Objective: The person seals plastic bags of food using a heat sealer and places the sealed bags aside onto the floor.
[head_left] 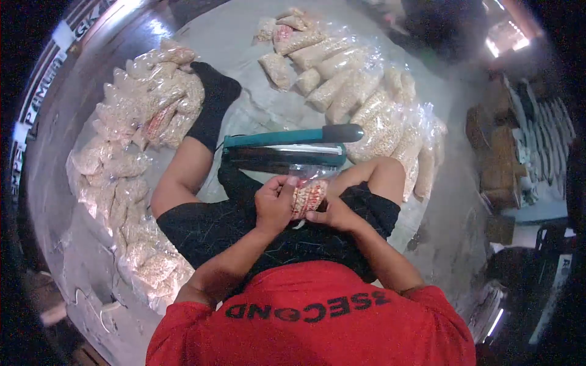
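Between my two hands is a small clear plastic bag (309,199) with red print, filled with pale pieces. My left hand (276,201) is closed on its left side, thumb near the upper part. On the lower right side, my right hand (334,213) grips it with the thumb in front. The bag's clear upper end points toward a teal impulse sealer (274,138) lying just beyond my hands. The sealer's long arm has a dark handle end, and a pale strip runs along its base.
Many filled clear bags (146,100) lie in a curved row at the left. More filled bags (342,67) are spread from the far middle to the right. Brown cardboard (500,158) stands at the right edge. My legs are folded around the sealer on a grey sheet.
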Demonstrator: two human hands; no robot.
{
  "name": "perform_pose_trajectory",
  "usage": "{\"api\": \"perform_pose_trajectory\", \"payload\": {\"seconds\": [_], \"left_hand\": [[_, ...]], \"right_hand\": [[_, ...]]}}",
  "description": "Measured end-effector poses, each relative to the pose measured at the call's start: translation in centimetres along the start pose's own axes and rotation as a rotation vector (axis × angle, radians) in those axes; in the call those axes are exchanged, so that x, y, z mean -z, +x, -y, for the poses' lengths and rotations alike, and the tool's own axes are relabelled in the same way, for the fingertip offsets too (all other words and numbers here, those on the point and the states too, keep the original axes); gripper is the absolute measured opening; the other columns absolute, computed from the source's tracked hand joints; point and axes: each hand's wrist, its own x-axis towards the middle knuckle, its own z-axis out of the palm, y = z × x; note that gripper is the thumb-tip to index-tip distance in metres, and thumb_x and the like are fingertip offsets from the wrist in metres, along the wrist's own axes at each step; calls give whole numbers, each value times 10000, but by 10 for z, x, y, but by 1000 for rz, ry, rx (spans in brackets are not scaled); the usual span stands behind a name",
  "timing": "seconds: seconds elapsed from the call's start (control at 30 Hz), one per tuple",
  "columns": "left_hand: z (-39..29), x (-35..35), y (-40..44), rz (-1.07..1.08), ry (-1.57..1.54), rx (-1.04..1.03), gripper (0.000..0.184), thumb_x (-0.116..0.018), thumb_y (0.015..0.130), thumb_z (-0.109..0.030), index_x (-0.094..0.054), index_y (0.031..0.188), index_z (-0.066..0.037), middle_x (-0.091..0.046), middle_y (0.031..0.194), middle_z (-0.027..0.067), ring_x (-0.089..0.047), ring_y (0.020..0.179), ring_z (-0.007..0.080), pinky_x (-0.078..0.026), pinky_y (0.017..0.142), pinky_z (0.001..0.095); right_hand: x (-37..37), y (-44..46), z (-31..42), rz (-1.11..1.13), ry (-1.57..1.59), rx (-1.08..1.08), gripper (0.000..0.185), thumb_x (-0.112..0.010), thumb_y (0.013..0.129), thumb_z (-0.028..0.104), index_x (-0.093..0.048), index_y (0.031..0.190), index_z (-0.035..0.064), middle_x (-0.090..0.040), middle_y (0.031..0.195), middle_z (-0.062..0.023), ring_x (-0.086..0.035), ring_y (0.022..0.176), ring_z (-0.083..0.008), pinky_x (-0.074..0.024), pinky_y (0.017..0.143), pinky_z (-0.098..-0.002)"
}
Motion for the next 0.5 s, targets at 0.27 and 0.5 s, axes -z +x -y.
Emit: {"api": "perform_pose_trajectory", "payload": {"seconds": [0.27,0.5], "left_hand": [[-41,46,-36,-182,-663,-175,687,-601,956,-568,-528,1364,-20,-669,1256,110,-647,1126,218,-507,1013,400],[19,73,-36,-110,-771,201,510,-665,988,-338,-510,1345,-9,-642,1258,117,-657,1101,239,-530,987,417]], "right_hand": [[-50,17,41,251,475,-130,412,-790,896,230,-635,1219,26,-702,1088,-52,-653,945,-152,-530,854,-312],[-71,8,47,88,386,-399,373,-697,979,273,-601,1228,12,-687,1055,-62,-640,872,-136,-520,768,-275]]}}
